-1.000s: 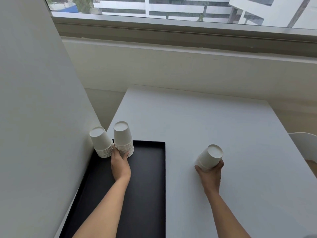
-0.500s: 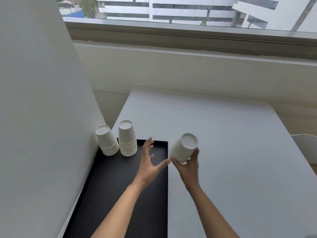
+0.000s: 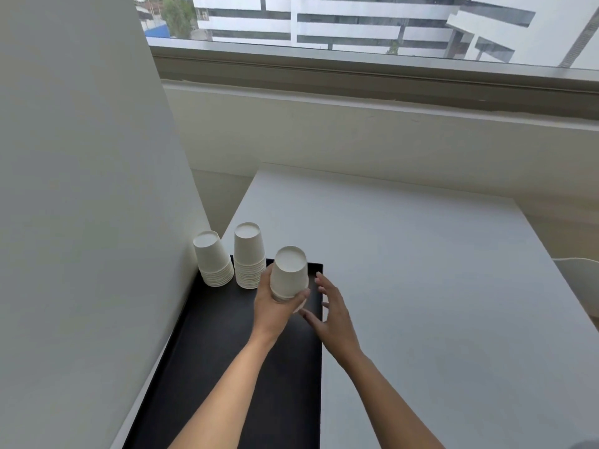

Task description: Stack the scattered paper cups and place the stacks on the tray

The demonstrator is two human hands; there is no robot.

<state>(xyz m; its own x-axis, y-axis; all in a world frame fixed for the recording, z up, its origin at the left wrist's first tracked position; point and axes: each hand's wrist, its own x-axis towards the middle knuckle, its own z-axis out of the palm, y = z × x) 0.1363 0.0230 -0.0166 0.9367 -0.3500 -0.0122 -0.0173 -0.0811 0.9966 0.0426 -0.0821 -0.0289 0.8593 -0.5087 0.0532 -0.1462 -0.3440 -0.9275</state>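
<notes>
A big pale wall [image 3: 81, 189] fills the left side. Right next to it lies a long black tray [image 3: 227, 367] on the left edge of a white table [image 3: 437, 303]. At the far end of the tray stand two stacks of white paper cups, all upside down. The left stack [image 3: 212, 262] sits in the far left corner, close to the wall, and leans a little. The middle stack [image 3: 249, 256] stands just beside it and is a bit taller and straighter. The two stacks are very near each other, and I cannot tell if they touch. Next comes the left hand [image 3: 275, 314], which is up over the tray. Its grip is closed around a small stack of cups [image 3: 289, 273], bottom side up, with the fingers wrapped around the lower rims. This small stack is held in the air just to the right of the middle stack and is tipped a little. Just beside it is the right hand [image 3: 330, 315], over the right edge of the tray. Its grip is open, with the fingers spread, and it holds nothing. The fingertips are close to the held cups but not on them. Farther back a window [image 3: 356, 24] shows buildings outside.
</notes>
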